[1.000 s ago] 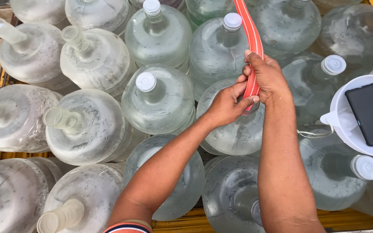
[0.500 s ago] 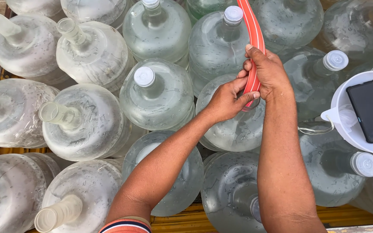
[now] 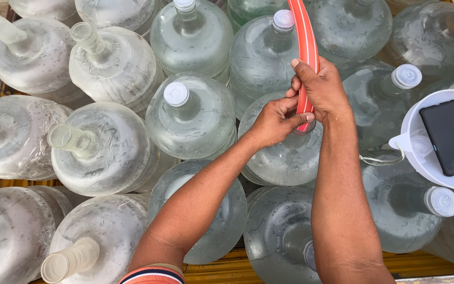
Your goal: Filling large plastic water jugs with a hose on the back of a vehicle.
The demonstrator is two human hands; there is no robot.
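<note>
— Where the orange hose (image 3: pixel 307 47) comes down over the middle water jug (image 3: pixel 285 152), what do you see?

— I see both hands closed on its lower end: right hand (image 3: pixel 324 89) wrapped around it, left hand (image 3: pixel 274 121) pinching the tip. Capped jugs crowd around; a white funnel (image 3: pixel 421 158) holding a black phone (image 3: pixel 450 137) sits right.

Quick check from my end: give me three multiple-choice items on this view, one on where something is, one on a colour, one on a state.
1. Where does the phone lie?
A. in the white funnel
B. on a capped jug
C. in a hand

2. What colour is the hose?
A. blue
B. orange-red
C. green

3. How is the hose held?
A. loose, untouched
B. by one hand only
C. by both hands

A: the dark phone rests inside the funnel at the right edge.
B: the hose is orange-red with a pale stripe.
C: the left hand and right hand both grip its end.
</note>
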